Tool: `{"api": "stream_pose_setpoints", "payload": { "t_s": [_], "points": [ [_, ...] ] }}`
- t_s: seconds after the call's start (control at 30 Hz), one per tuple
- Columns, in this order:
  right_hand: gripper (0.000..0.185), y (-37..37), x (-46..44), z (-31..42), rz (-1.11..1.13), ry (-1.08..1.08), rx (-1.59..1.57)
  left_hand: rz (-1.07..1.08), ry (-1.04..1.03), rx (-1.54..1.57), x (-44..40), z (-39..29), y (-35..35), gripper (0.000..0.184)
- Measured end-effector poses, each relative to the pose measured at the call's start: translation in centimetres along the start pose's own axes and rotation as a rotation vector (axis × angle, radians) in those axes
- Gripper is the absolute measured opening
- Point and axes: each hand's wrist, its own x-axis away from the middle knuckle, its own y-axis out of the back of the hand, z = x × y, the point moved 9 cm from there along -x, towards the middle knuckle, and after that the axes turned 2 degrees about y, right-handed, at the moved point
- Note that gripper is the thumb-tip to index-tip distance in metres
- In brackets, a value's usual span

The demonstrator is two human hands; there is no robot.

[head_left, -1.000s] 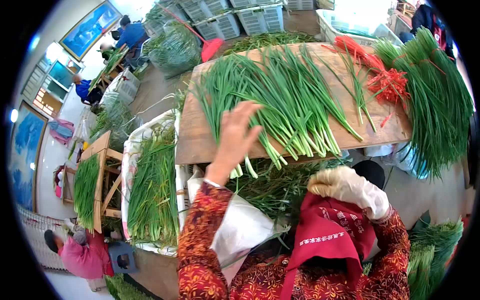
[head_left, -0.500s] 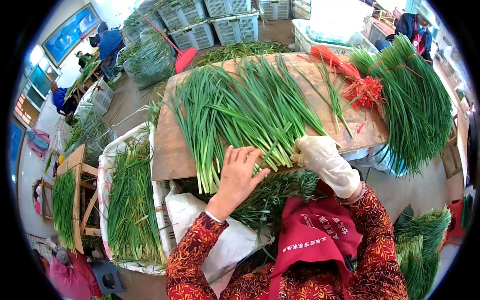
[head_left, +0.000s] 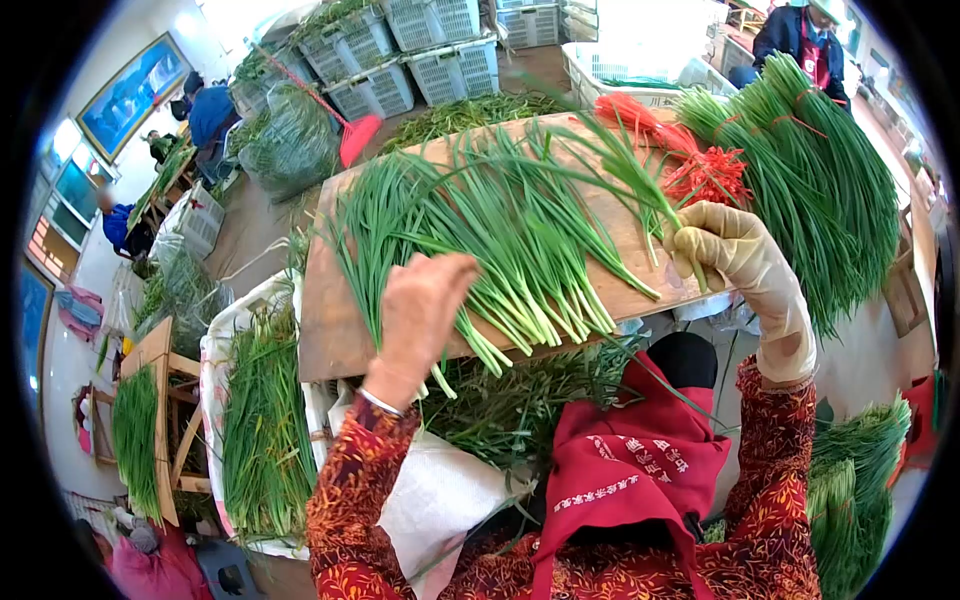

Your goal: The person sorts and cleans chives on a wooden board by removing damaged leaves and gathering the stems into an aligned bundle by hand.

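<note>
My right hand (head_left: 735,250), in a pale glove, is raised over the right front of the wooden board (head_left: 335,315). It is closed around a small bunch of garlic chives (head_left: 640,180), whose leaves spread up and left, blurred. My bare left hand (head_left: 425,310) is above the board's left front, fingers curled together. Whether anything is pinched in it is hidden. Beneath and beside it lies a wide layer of loose chives (head_left: 520,240), pale stem ends towards me. A loose leaf (head_left: 665,385) hangs by my red apron (head_left: 625,470).
Red ties (head_left: 710,175) and a tall pile of bound chives (head_left: 820,190) are at the board's right. A lined crate of chives (head_left: 265,420) stands on the left. Leaf scraps (head_left: 510,400) lie below the board. Stacked crates (head_left: 440,65) and other people (head_left: 800,45) are farther back.
My right hand has risen to the right from the stems, lifting a small bunch of chives. My left hand has shifted left, and its spread fingers have curled closed.
</note>
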Motion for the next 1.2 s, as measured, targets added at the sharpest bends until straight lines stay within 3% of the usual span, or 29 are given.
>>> {"api": "stream_pose_setpoints", "payload": {
  "t_s": [0.13, 0.2, 0.27, 0.33, 0.4, 0.47, 0.53, 0.57, 0.6, 0.63, 0.7, 0.77, 0.9, 0.97, 1.03, 1.1, 1.2],
  "points": [
    [0.027, 2.0, 0.0, -0.2, -0.026, 0.053, -0.020, -0.110, 0.115, 0.008, -4.3, 3.5, 4.4, 0.012],
    [0.026, 2.3, -0.2, -0.5, -0.049, 0.123, -0.065, -0.131, 0.274, 0.195, -5.9, 7.4, 6.4, 0.013],
    [0.026, 2.4, -0.6, -0.5, -0.094, 0.195, -0.092, -0.276, 0.165, -0.042, -6.3, 9.2, 12.0, 0.016],
    [0.026, 2.0, -1.3, 0.1, -0.156, 0.255, -0.113, -0.534, 0.315, 0.342, -4.4, 10.7, 17.4, 0.018],
    [0.025, 1.1, -2.4, 1.3, -0.177, 0.307, -0.161, -0.605, 0.298, 0.231, -1.4, 11.1, 21.5, 0.016],
    [0.024, -0.3, -3.7, 1.7, -0.162, 0.333, -0.177, -0.541, 0.314, 0.091, 2.3, 11.1, 23.3, 0.014],
    [0.025, -2.7, -5.7, -0.8, -0.117, 0.339, 0.042, -0.205, 0.437, -0.323, 7.4, 12.8, 22.6, 0.011],
    [0.026, -3.9, -6.0, -2.6, -0.114, 0.302, 0.194, -0.042, 0.366, -0.181, 9.3, 11.6, 20.6, 0.010],
    [0.028, -5.5, -6.3, -4.5, -0.059, 0.341, 0.497, 0.177, 0.501, -0.213, 12.6, 12.5, 18.9, 0.012],
    [0.030, -6.9, -6.2, -6.3, -0.002, 0.374, 0.802, 0.344, 0.489, -0.222, 16.5, 13.5, 16.7, 0.018],
    [0.033, -9.5, -5.9, -10.5, 0.216, 0.140, 0.952, 0.685, 0.572, -0.229, 22.9, 13.0, 13.0, 0.026],
    [0.033, -9.7, -4.1, -10.3, 0.214, 0.088, 0.943, 0.862, 0.714, -0.244, 27.7, 13.7, 12.1, 0.031],
    [0.027, -5.4, -3.3, -6.4, -0.092, 0.278, 0.895, 0.517, 0.768, -0.039, 25.0, 14.3, 12.5, 0.038],
    [0.027, -3.4, -4.1, -7.1, -0.180, 0.383, 1.125, 0.336, 0.767, 0.145, 21.3, 12.7, 11.7, 0.039],
    [0.020, -2.5, -6.2, -11.4, -0.090, 0.195, 1.307, 0.191, 0.728, 0.285, 17.8, 11.2, 10.1, 0.041],
    [0.022, -2.2, -6.1, -13.5, -0.250, 0.335, 1.199, 0.135, 0.661, 0.325, 15.7, 10.9, 7.3, 0.047],
    [0.028, -5.8, -5.3, -12.1, -0.036, 0.254, 1.043, 0.060, 0.662, 0.401, 13.8, 12.3, 2.4, 0.059]
  ]
}}
